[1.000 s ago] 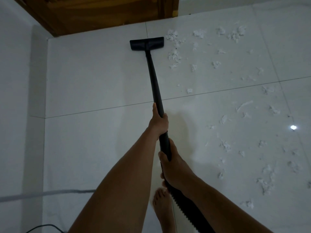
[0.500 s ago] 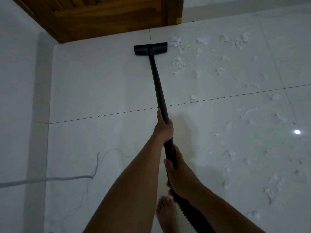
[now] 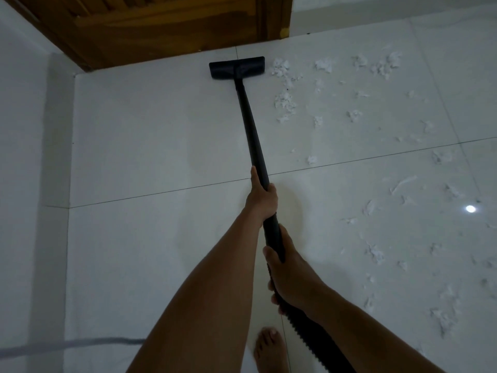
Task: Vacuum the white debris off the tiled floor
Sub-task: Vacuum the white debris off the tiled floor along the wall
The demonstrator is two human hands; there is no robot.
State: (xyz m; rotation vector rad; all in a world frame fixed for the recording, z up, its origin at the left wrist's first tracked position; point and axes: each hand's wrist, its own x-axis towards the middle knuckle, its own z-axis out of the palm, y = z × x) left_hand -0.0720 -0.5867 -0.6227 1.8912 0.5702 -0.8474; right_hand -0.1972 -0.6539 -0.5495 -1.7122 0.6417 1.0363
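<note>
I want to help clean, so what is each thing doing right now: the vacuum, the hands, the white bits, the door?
Vacuum head, flat on the tiled floor.
Wand, tilted, held by both hands.
Left hand, grips the wand higher up.
Right hand, grips the wand's lower end.
White debris, scattered right of the head, not picked up.
Door, looks shut.

A home room; glossy white floor tiles; wooden door; bare foot.
</note>
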